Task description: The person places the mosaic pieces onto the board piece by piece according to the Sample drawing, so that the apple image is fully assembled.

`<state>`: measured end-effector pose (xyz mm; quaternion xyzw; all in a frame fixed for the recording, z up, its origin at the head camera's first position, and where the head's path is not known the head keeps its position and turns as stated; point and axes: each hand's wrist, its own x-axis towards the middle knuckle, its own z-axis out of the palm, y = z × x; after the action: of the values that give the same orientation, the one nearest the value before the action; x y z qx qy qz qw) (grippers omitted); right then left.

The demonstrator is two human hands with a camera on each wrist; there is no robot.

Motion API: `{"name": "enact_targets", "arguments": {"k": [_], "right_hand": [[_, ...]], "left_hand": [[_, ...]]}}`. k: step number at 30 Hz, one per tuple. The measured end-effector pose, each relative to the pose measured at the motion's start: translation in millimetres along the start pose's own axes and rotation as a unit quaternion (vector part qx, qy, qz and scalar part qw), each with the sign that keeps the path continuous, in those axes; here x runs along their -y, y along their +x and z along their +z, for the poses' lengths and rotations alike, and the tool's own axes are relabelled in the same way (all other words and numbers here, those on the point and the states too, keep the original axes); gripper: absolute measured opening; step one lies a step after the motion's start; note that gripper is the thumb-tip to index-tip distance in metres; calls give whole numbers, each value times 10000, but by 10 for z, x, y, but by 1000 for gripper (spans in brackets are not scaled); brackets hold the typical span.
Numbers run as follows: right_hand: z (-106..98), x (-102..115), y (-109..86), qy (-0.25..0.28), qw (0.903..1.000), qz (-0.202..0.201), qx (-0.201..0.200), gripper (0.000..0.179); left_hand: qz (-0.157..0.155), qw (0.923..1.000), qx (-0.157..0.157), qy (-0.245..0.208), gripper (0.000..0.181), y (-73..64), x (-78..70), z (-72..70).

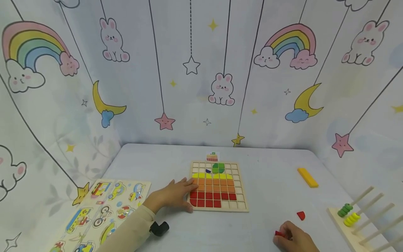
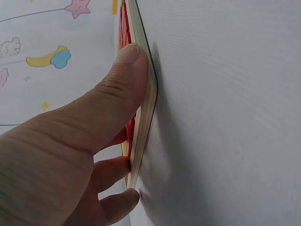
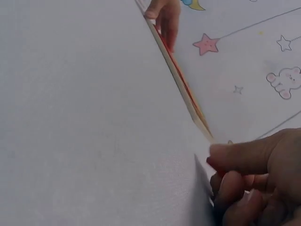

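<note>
A wooden grid board (image 1: 241, 205) lies mid-table with rows of red, orange and yellow tiles and a few green and blue ones near its top. My left hand (image 1: 175, 194) rests at its left side. In the left wrist view the thumb (image 2: 129, 70) touches the near edge, the other fingers spread along the side. To the right of the board, my right hand (image 1: 294, 238) pinches a small red tile (image 1: 278, 233) between thumb and fingers; the fingers hide most of it. A red tile with a curved edge (image 1: 301, 215) lies on the table just beyond that hand.
Behind the board is a small picture card (image 1: 212, 157). A yellow block (image 1: 308, 177) lies at the right, beyond a wooden peg stand (image 1: 341, 224) with green and yellow beads. At the left are a vehicle puzzle board (image 1: 145, 184) and a black object (image 1: 159, 229).
</note>
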<state>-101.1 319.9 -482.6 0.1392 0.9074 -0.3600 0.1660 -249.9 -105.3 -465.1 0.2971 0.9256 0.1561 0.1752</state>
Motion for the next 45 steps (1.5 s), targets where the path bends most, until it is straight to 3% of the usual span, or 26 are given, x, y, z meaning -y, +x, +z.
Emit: {"name": "enact_targets", "arguments": {"k": [3,5,8,11,14,18,24,27,32,35,40,45], "right_hand": [[-79,10,37,803,9963,-263,142,39],[-137,30,75,1440,9887,-316,261,44],[-191,96,161,2300,9728,-201,179,52],[-217,179,256,3137,9494,-54,174,55],[-218,268,353,3616,9316,-48,364,54],[-156,432,467,3713,9270,-195,500,49],[110,704,617,3542,9305,-596,715,50],[287,839,651,3225,9390,-852,838,49],[533,1068,648,2035,9645,-1538,688,40],[647,1166,629,1041,9730,-2024,369,36],[754,1227,613,-277,9653,-2572,-367,30],[748,1248,607,-541,9652,-2516,-462,28]], "left_hand": [[-26,10000,6,-48,88,1,2,8],[-48,9999,32,-88,88,5,4,20],[-64,9999,66,-119,88,10,12,41],[-49,9999,71,-106,88,15,19,48],[-23,10000,48,-32,88,14,27,45],[16,10000,-5,46,88,3,21,26],[-38,10000,-19,-36,88,-23,1,25],[-36,9999,28,-94,87,-30,4,37],[27,10000,-17,-74,87,-16,24,37],[20,10000,-29,-65,88,-4,25,28],[3,10000,-8,-46,88,12,32,36],[6,10000,-42,-24,88,6,28,19]]}}
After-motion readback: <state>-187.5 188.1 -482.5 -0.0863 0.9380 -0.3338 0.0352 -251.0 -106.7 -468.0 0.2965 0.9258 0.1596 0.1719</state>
